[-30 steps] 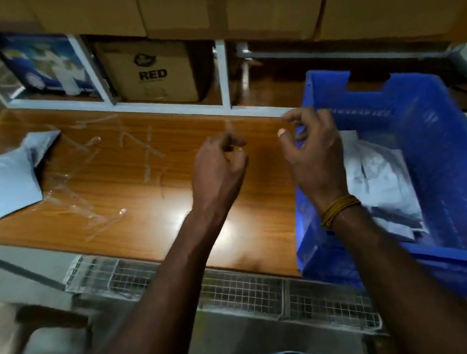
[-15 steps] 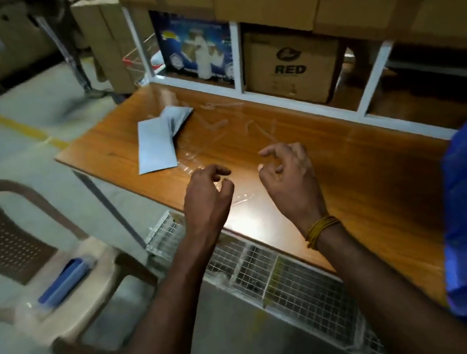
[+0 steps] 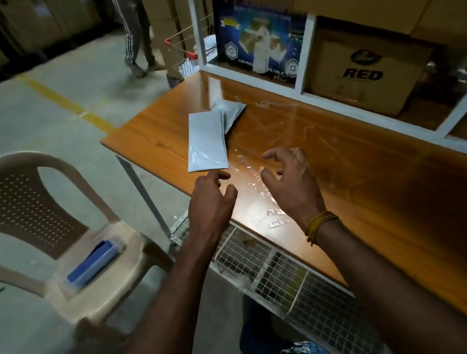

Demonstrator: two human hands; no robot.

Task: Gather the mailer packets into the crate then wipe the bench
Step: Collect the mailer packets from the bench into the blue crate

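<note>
Two grey mailer packets (image 3: 207, 142) lie overlapped near the left end of the wooden bench (image 3: 383, 181); the second packet (image 3: 232, 113) pokes out behind the first. My left hand (image 3: 210, 204) hovers over the bench's front edge just below the packets, fingers spread and empty. My right hand (image 3: 290, 180), with a yellow thread band at the wrist, hovers beside it, fingers curled apart, holding nothing. Clear plastic strips (image 3: 259, 172) lie scattered on the bench between and beyond my hands. The blue crate is out of view.
A beige plastic chair (image 3: 48, 228) with a blue object (image 3: 91, 262) on its seat stands left of the bench. Cardboard boxes (image 3: 370, 74) fill the white shelf behind. A wire tray (image 3: 273, 269) hangs under the bench edge. A person's legs (image 3: 136, 38) are on the floor beyond.
My view has swung left, away from the blue crate, which has left the frame. Both hands moved left along the bench toward the grey packets and their fingers spread wider.
</note>
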